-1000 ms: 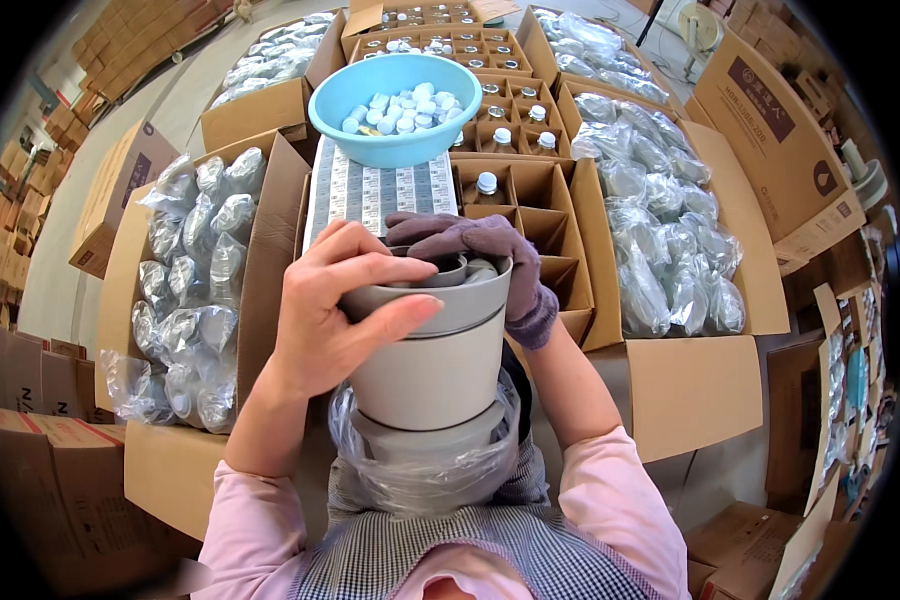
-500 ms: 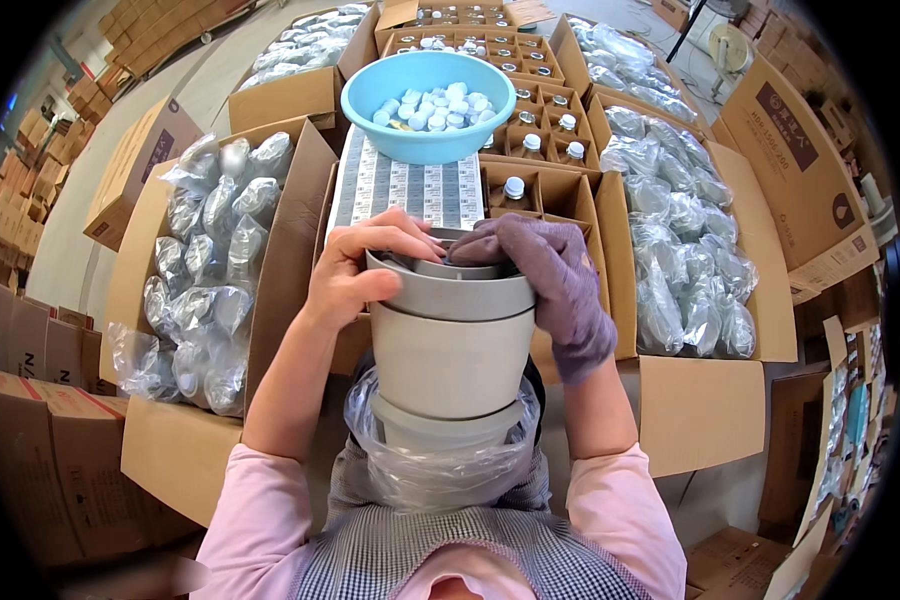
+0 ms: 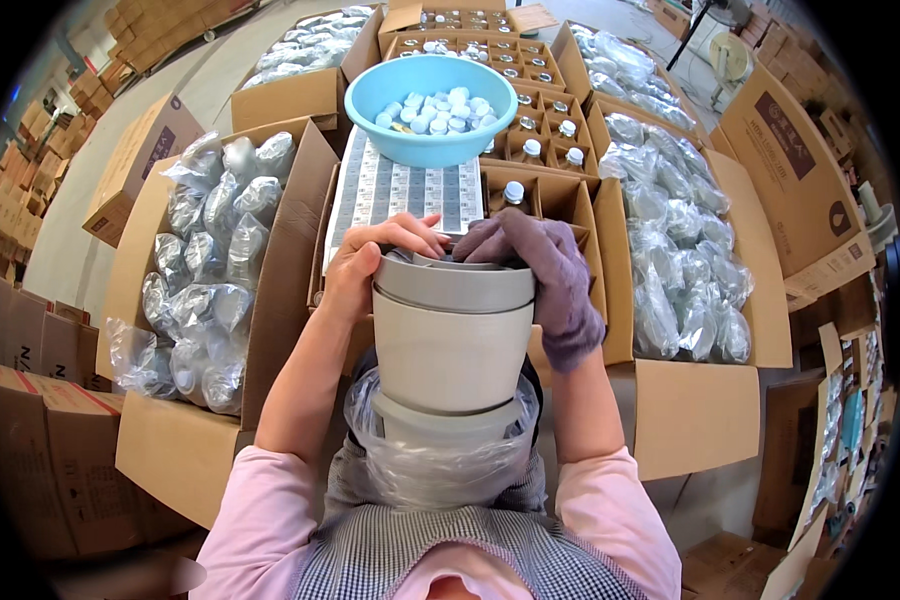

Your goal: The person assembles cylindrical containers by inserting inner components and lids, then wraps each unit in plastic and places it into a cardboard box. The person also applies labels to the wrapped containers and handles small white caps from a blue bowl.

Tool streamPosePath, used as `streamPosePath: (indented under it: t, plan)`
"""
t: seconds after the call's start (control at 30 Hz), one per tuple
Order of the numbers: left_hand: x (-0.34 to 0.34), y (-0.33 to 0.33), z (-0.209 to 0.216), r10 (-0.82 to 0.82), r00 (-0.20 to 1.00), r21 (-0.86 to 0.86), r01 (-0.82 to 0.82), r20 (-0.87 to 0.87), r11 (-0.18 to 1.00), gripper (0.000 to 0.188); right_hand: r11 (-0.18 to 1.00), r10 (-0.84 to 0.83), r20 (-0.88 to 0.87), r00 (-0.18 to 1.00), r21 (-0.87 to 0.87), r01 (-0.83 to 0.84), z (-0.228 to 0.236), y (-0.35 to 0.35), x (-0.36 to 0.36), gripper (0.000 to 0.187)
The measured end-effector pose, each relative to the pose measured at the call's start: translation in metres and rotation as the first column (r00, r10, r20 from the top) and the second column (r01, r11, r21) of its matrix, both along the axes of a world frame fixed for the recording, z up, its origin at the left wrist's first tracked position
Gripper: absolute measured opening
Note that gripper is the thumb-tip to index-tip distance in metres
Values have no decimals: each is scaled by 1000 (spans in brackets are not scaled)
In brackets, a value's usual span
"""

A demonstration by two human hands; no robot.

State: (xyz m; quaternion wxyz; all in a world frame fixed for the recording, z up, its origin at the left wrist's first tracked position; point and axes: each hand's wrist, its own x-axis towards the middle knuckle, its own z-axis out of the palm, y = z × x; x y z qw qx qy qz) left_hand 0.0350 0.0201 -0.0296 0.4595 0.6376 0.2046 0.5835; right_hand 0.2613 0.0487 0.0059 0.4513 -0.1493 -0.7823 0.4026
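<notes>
A light grey bucket-shaped container [image 3: 454, 355] with a darker grey band at its top stands upright in front of me. My bare left hand [image 3: 375, 255] grips its left rim, fingers curled over the top. On the right rim, my right hand [image 3: 545, 275] in a purple-grey glove has its fingers bent into the opening. A dark grey inner part shows between my hands, mostly hidden by the fingers. Beneath the container sits another pale grey tub [image 3: 445, 425], partly wrapped in a clear plastic bag [image 3: 440, 480] at my lap.
Ahead, a light blue basin [image 3: 430, 145] of white caps stands over printed label sheets [image 3: 410, 200]. Divided cartons hold bottles, one with a white-capped bottle [image 3: 512, 197]. Open boxes of plastic-wrapped items flank me, at left [image 3: 275, 260] and right [image 3: 620, 260].
The container has tipped slightly, so less of its opening shows. Both hands have shifted a little with it and remain on the rim.
</notes>
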Motion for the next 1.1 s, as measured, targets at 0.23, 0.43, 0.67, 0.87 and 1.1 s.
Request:
streamPosePath:
  t: [0.23, 0.43, 0.67, 0.87, 1.1]
  plan:
    - [54, -60, 69, 640, 518, 435, -472, -567, 767, 13, 257, 42, -837, 546, -519, -815, -85, 14, -44, 41]
    - [-5, -29, 48, 81, 945, -91, -115, -317, 989, 62, 471, 150, -572, 807, -676, -567, -64, 21, -24, 50]
    - [22, -43, 37, 303, 877, 91, -290, -372, 953, 29, 890, 269, -215, 939, -318, -327, -24, 5, -2, 67]
    - [40, -50, 53, 461, 737, 249, -388, -495, 887, 17, 206, 199, -835, 513, -476, -855, -64, 7, -24, 63]
    - [-2, -4, -14, -34, 998, 43, 31, 62, 999, 58, 707, -2, -99, 995, -704, -68, 0, -19, -7, 68]
